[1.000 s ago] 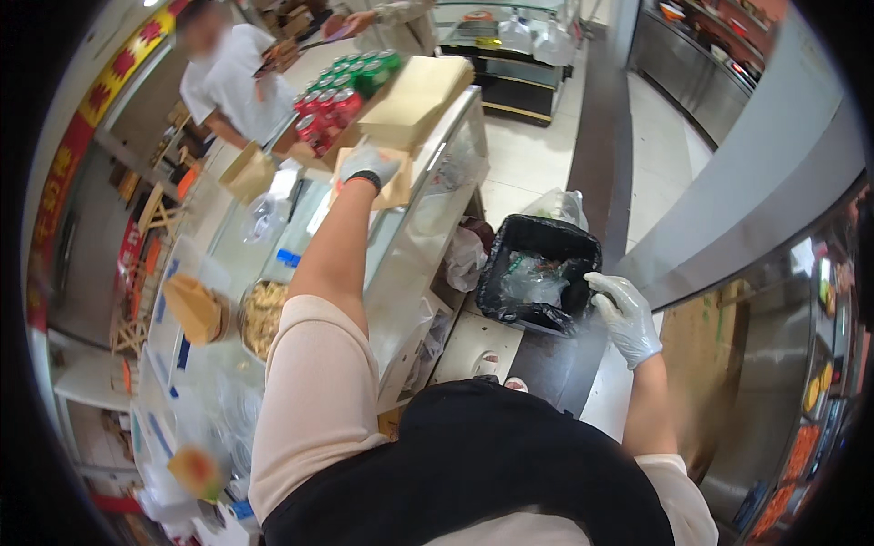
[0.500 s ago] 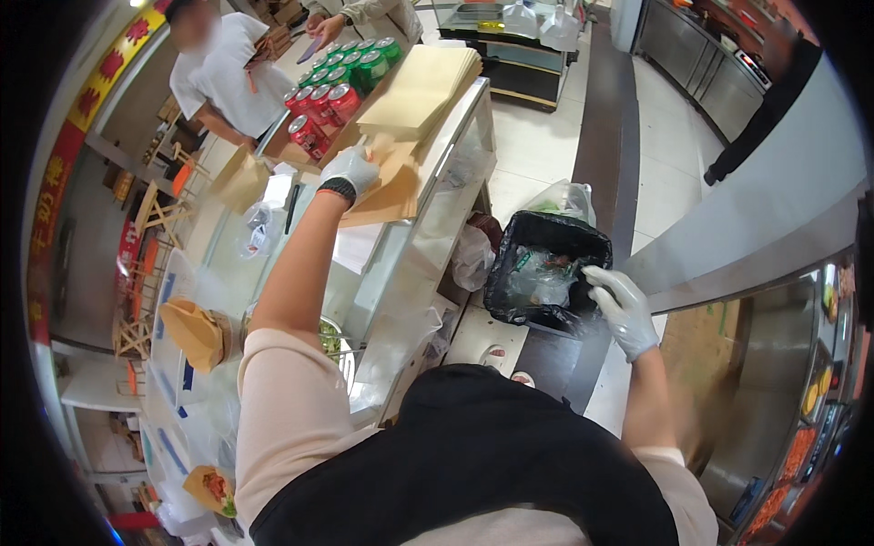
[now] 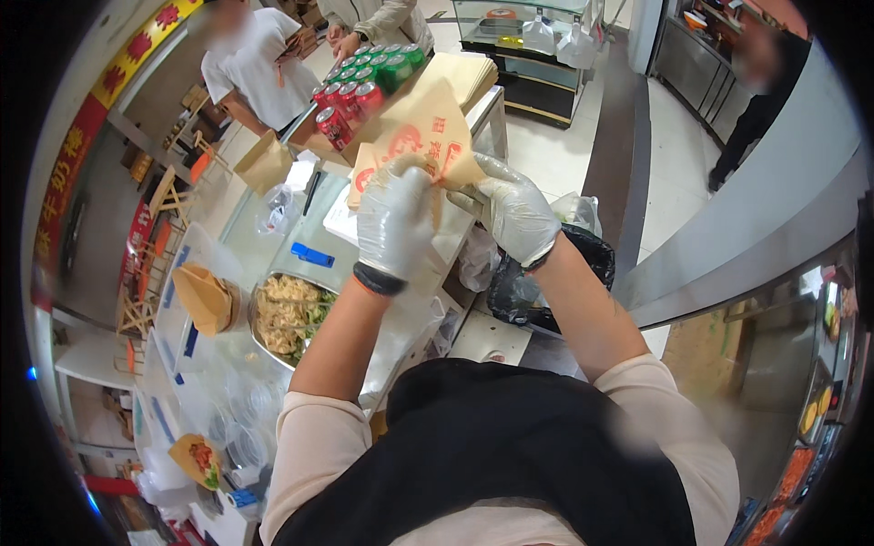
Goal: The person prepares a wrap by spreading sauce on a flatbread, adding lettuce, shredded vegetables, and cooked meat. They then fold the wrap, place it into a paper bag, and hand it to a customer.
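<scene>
Both my hands wear clear plastic gloves. Between them is a brown paper bag (image 3: pixel 428 127) with red print, raised above the counter. My left hand (image 3: pixel 396 218) is closed on its lower left part, and my right hand (image 3: pixel 519 209) pinches its right edge; some fingertips are hidden by the paper. Just beyond lies a stack of plain paper bags (image 3: pixel 469 71), partly covered by the held one. Nearer my left forearm sits a metal tray (image 3: pixel 261 338) of pale shredded food and chopped greens. A small blue object (image 3: pixel 312 255) rests on the counter next to it.
Red cans (image 3: pixel 334 127) and green cans (image 3: pixel 393 73) fill a carton at the far end. Opened brown bags (image 3: pixel 202 298) and a filled wrap (image 3: pixel 198 460) stand along the left. A black-lined bin (image 3: pixel 592 259) is under my right forearm. Two people stand beyond the counter, another at far right.
My left hand has drawn a paper bag from the stack toward me. My right hand has come up from beside the bin and taken hold of the bag too. The tray is now uncovered.
</scene>
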{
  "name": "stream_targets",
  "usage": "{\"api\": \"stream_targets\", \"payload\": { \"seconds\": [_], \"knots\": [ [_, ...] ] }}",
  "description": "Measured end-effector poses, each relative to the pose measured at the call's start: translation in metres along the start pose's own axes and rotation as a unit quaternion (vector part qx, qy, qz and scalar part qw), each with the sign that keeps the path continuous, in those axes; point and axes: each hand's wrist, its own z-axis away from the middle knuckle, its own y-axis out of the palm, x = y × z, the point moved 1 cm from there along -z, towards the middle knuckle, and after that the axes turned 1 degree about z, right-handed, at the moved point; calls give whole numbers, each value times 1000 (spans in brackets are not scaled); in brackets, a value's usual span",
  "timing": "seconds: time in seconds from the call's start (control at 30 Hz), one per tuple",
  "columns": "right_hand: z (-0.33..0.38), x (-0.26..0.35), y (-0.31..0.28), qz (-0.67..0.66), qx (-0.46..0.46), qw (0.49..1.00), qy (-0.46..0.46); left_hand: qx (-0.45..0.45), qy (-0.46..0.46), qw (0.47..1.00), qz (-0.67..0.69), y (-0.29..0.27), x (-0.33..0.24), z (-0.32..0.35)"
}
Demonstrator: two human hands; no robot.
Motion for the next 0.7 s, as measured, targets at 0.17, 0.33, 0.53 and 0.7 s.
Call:
{"api": "stream_targets", "payload": {
  "seconds": [0.17, 0.33, 0.53, 0.7],
  "knots": [
    [34, 5, -1, 166, -35, 985, -18, -30, 0, 999, -34, -7, -24, 24],
    [46, -17, -26, 209, -12, 978, -18, -51, -36, 998, 33, 8, -42, 54],
    [67, -12, -41, 30, 80, 992, 89, -48, -7, 995, 83, 10, -60, 75],
    [83, -16, -29, -132, 171, 972, 92, 65, -54, 977, 195, 11, -77, 89]
  ]
}}
